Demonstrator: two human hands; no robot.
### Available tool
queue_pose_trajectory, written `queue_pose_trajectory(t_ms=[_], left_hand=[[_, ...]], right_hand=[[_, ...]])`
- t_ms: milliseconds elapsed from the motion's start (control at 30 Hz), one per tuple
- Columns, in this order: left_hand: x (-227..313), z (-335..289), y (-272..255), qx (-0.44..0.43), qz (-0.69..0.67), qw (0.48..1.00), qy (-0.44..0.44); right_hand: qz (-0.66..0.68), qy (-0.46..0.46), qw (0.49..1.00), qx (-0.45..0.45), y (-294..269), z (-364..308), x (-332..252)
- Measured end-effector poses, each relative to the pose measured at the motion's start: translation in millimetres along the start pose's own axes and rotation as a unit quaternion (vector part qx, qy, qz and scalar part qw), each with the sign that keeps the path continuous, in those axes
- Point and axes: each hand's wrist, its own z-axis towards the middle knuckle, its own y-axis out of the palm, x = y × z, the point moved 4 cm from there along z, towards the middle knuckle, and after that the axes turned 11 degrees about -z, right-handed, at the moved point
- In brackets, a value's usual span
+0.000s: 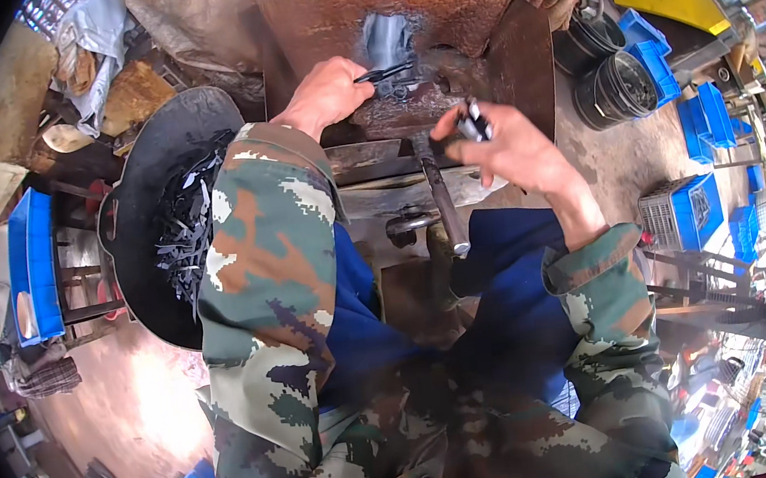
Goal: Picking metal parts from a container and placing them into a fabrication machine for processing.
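Observation:
My left hand [329, 97] is closed round one end of a slim dark metal piece [385, 72]. The piece points right, over a low metal block [402, 89] in front of a brown, rough-surfaced housing. To the right, my right hand [511, 143] is raised with curled fingers round a small dark, shiny metal piece [476, 120]; blur hides its exact kind. Below that hand, a metal rod [441, 195] slants down across a worn ledge [368, 199]. Left of my left forearm, a round black pan [193, 119] holds a heap of thin dark metal strips [186, 228].
The brown housing [352, 1] rises directly ahead. Black buckets [613, 93] and blue crates [694, 203] stand on the right. A blue bin [33, 266] is on the far left, beyond the pan. My knees in blue cloth [512, 265] sit close below the ledge.

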Motion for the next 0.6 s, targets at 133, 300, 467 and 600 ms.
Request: queue_pose_trajectory(t_ms=[133, 300, 467, 600], left_hand=[[-9, 16, 14, -0.058, -0.097, 0.993, 0.021], [13, 6, -4, 0.044, -0.122, 0.991, 0.027], [72, -17, 3, -0.059, -0.459, 0.886, 0.004], [84, -24, 9, -0.088, -0.54, 0.837, 0.005]], right_hand=[[0.136, 0.049, 0.98, 0.139, -30, 8, -1], [0.294, 0.001, 0.94, 0.175, -31, 39, 4], [0.362, -0.033, 0.905, 0.22, -31, 43, -8], [0.348, -0.064, 0.907, 0.229, -25, 47, -16]])
